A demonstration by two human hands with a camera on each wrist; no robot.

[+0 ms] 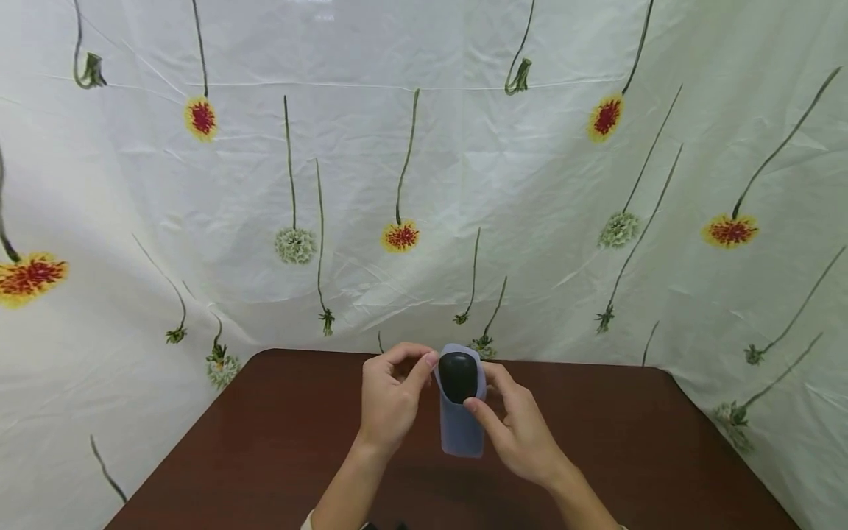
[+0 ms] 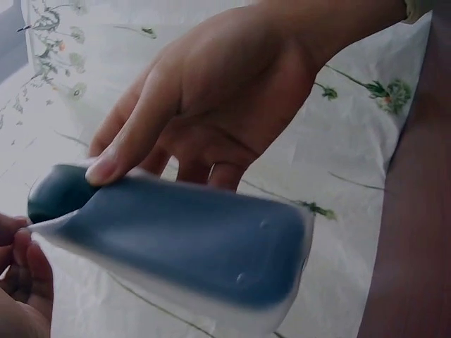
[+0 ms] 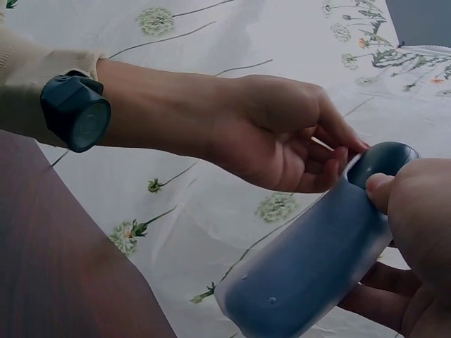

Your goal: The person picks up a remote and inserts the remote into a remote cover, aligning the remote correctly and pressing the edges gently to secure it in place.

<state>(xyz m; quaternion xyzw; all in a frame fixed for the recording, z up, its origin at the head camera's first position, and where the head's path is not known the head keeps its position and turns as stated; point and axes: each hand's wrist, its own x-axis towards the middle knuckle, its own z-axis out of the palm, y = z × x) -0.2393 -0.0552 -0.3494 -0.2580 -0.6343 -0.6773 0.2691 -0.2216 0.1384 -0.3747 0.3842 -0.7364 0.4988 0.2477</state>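
Note:
Held up over the table is a translucent blue-grey sleeve [image 1: 461, 430], with a smooth black rounded object [image 1: 458, 377] showing at its top opening. My right hand [image 1: 523, 423] grips the sleeve from the right side, its thumb lying at the lower edge of the black object. On the other side, my left hand [image 1: 392, 397] pinches the sleeve's upper left rim between thumb and finger. In the left wrist view the flat face of the sleeve [image 2: 190, 239] runs to the right from the black end [image 2: 60, 193]. How far down the black object reaches is hidden.
Beneath the hands lies a dark red-brown table [image 1: 278, 434]. A white cloth printed with flowers [image 1: 371, 162] hangs behind it. A dark watch [image 3: 81, 116] sits on the left wrist. Small dark items [image 1: 369, 525] show at the bottom edge of the head view.

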